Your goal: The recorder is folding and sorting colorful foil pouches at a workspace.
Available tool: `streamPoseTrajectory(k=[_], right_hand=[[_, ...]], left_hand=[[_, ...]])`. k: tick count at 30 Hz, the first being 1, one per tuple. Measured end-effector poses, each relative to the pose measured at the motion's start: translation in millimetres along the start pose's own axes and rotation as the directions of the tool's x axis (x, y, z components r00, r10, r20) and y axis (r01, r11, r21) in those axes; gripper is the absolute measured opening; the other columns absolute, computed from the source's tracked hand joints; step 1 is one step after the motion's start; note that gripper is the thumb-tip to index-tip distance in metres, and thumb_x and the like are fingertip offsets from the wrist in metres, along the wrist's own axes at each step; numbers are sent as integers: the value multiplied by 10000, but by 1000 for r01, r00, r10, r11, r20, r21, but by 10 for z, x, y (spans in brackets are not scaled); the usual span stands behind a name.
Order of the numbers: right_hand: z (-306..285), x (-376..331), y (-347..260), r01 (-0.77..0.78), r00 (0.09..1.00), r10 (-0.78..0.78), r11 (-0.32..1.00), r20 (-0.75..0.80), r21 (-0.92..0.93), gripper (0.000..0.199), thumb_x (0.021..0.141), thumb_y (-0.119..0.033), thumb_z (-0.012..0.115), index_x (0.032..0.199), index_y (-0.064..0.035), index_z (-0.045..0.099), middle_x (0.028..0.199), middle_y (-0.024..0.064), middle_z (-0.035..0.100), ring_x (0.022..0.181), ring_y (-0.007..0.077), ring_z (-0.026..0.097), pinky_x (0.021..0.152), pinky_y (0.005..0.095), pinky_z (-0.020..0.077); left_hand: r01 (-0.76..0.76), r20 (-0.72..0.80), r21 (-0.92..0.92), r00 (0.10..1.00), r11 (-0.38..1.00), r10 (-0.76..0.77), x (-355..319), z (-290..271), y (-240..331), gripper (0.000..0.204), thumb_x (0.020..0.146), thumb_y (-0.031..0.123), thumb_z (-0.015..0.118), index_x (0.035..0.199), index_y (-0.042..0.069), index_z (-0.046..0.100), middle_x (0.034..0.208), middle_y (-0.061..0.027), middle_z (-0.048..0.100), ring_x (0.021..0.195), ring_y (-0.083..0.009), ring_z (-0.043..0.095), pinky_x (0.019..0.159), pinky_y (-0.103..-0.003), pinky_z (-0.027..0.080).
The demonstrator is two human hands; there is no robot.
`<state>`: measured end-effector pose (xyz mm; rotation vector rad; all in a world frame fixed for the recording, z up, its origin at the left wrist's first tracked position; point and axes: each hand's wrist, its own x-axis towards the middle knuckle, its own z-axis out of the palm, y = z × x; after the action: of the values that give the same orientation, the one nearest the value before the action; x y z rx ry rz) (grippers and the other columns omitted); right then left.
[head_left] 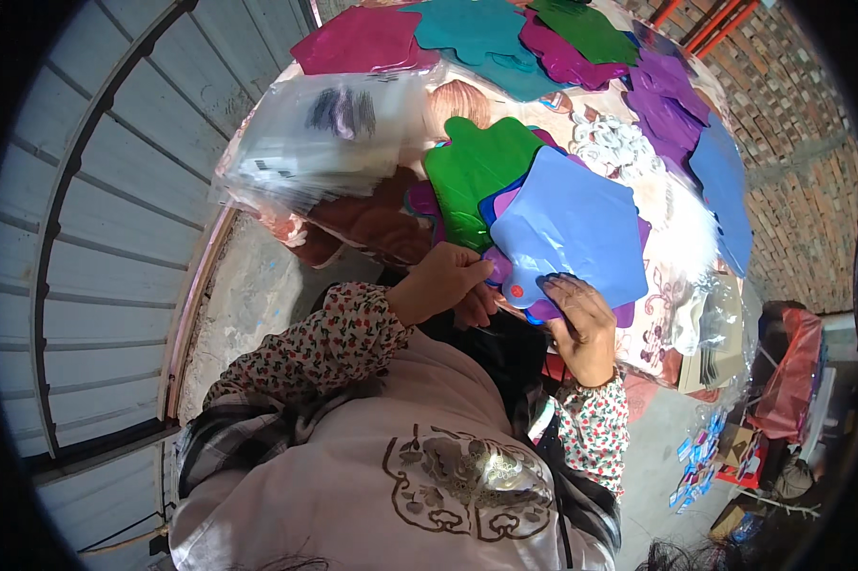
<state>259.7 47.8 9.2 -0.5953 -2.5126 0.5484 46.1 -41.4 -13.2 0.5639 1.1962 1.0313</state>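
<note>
A flat, shiny light-blue shaped sheet (pixel 572 214) lies on top of a pile in front of me, with a small red-orange dot near its front corner. Purple and dark-blue edges stick out beneath it. A bright green sheet (pixel 481 171) of wavy outline lies to its left, partly under it. My left hand (pixel 440 287) pinches a small purple edge (pixel 497 265) at the pile's near left corner. My right hand (pixel 583 324) grips the near edge of the light-blue sheet, fingers on top and thumb lower down.
Clear plastic bags (pixel 334 133) lie stacked at the table's left. Magenta (pixel 367 40), teal (pixel 477 43) and purple sheets (pixel 665 100) spread along the far side. A patterned cloth (pixel 643 181) covers the table. Packets (pixel 698 462) lie on the floor at right; a metal-panelled wall (pixel 96 238) rises at left.
</note>
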Motion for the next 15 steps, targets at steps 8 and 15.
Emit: streamPoseTrajectory(k=[8,15], right_hand=[[-6,11,-289,8,998,-15,991,-53,-130,358,662,-86,734,992,9,633,974,153,634,971,313,587,845,384,460],[267,8,-304,13,984,-37,990,-173,-138,249,694,-38,705,928,4,633,897,135,634,829,299,602,742,371,476]], left_hand=[[-43,-39,-40,998,998,41,-68,68,-62,299,938,228,470,868,-47,562,691,-149,644,511,-190,622,484,-269,519],[-49,-25,-86,999,995,47,-102,113,-162,311,941,237,467,843,-43,558,687,-142,641,516,-190,625,487,-271,524]])
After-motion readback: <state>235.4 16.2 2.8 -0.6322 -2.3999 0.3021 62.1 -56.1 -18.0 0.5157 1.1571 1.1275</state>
